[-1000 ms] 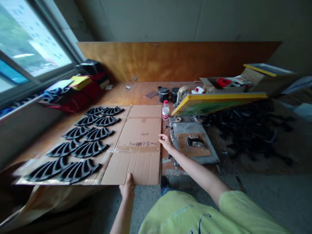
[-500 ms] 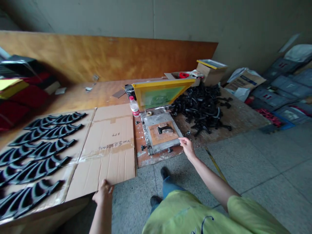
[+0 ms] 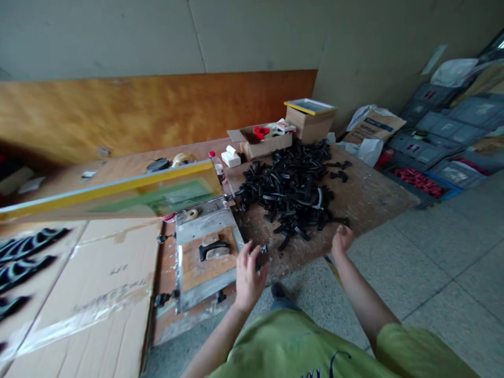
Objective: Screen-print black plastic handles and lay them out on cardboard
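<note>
My left hand (image 3: pixel 250 275) is open, its fingers spread, over the right edge of a metal printing base (image 3: pixel 208 291). A black curved plastic handle (image 3: pixel 214 248) lies in the holder at the middle of that base. Farther right, my right hand (image 3: pixel 342 240) has its fingers closed at the end of another black plastic handle (image 3: pixel 334 220), at the near right edge of a heaped pile of similar handles (image 3: pixel 291 184). My fingers partly hide where they meet it. A yellow-framed screen (image 3: pixel 157 186) stands tilted up behind the base.
Cardboard (image 3: pixel 98 273) on the left carries rows of black handles (image 3: pixel 27 265). Behind the pile are an open carton (image 3: pixel 271 146) and a box with a framed screen (image 3: pixel 311 107) on top. A bottle (image 3: pixel 216 165) stands behind the raised screen. Grey crates (image 3: pixel 444 131) are stacked at right.
My view has turned right. My left hand has left the cardboard's edge and come over beside the base. My right hand has moved from the base to a handle at the pile's edge.
</note>
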A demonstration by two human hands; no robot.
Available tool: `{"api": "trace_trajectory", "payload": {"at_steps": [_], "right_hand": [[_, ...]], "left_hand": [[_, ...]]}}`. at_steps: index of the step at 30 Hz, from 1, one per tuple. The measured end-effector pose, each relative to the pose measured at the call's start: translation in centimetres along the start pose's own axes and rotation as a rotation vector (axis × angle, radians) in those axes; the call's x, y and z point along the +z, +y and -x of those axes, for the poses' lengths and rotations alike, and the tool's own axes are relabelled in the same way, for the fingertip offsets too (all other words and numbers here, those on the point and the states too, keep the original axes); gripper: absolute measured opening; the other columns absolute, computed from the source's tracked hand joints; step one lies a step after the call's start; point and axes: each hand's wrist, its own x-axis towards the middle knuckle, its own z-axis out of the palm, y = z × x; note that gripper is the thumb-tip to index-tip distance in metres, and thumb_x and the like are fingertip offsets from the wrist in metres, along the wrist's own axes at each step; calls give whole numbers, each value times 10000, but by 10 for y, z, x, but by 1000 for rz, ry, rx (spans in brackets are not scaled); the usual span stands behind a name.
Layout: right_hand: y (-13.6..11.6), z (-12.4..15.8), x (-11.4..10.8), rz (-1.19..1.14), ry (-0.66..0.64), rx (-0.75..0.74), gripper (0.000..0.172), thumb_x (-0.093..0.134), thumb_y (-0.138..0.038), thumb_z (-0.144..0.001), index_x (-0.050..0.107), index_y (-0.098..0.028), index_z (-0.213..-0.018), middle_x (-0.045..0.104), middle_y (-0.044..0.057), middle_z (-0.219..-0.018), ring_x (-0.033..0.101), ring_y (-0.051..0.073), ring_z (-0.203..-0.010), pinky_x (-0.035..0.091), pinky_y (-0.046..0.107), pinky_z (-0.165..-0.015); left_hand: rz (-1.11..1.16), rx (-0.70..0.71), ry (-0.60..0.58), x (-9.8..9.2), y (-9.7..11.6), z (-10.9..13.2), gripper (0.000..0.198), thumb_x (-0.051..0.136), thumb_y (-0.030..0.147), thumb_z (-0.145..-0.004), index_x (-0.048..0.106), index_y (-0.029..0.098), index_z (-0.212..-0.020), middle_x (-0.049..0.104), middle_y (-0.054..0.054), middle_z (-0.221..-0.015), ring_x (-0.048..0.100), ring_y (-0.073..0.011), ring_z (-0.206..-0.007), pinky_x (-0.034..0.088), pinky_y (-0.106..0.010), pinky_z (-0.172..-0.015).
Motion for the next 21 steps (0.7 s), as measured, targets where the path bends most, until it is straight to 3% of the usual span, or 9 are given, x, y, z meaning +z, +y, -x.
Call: {"api": "trace_trajectory", "payload": {"at_steps": [2,4,7,9,14,18,21], "right_hand": [[12,-35,4,41,39,52,620,394,-564,-880,628,-57,-1149,624,269,-1185,517,347,-1218,359,505,-1045],[19,-60,14,65,39,90,668,371,-588,-884,621,-48,-1188,591,281,-1253,432,354,-1310,319,499,-1083],[24,-79,38,85,-9,90,744,335,-638,-883,611,-49,-1245,545,265,-1349,353,343,-1377,294,468,-1110],[23,-82,53,110,-71,32,768,296,-654,-894,616,-60,-1261,555,243,-1358,396,332,-1347,287,462,-1112],[13,-66,73,244,-175,-35,719,265,-662,-913,676,-159,-1221,658,181,-1239,469,324,-1271,233,558,-1109],[-3,-46,77,236,-230,22,636,298,-632,-924,604,-240,-1322,638,142,-1296,483,328,-1270,80,696,-1092],[-16,-30,80,200,-289,41,599,315,-601,-915,647,-236,-1255,604,122,-1357,423,339,-1327,136,662,-1106]], "left_hand": [[-41,222,-199,56,29,-29,507,574,227,-886,459,236,-1380,401,-145,-1500,324,-286,-1436,363,-510,-1137],[-102,405,-375,101,45,-49,517,587,277,-884,476,266,-1389,352,-124,-1554,271,-304,-1465,302,-558,-1161],[-211,578,-576,149,49,-67,526,542,349,-920,454,293,-1435,286,-109,-1607,255,-318,-1474,243,-603,-1163],[-277,629,-643,170,43,-76,502,487,337,-952,446,306,-1451,277,-91,-1617,247,-310,-1478,222,-615,-1164],[-387,621,-684,199,20,-90,432,419,329,-980,519,292,-1399,342,-55,-1594,248,-282,-1478,205,-672,-1154],[-421,664,-686,198,4,-101,384,414,272,-980,575,294,-1328,359,-35,-1587,260,-238,-1473,173,-695,-1163],[-438,694,-678,191,-9,-111,348,399,246,-992,628,315,-1243,385,-8,-1573,296,-214,-1458,140,-705,-1169]]}}
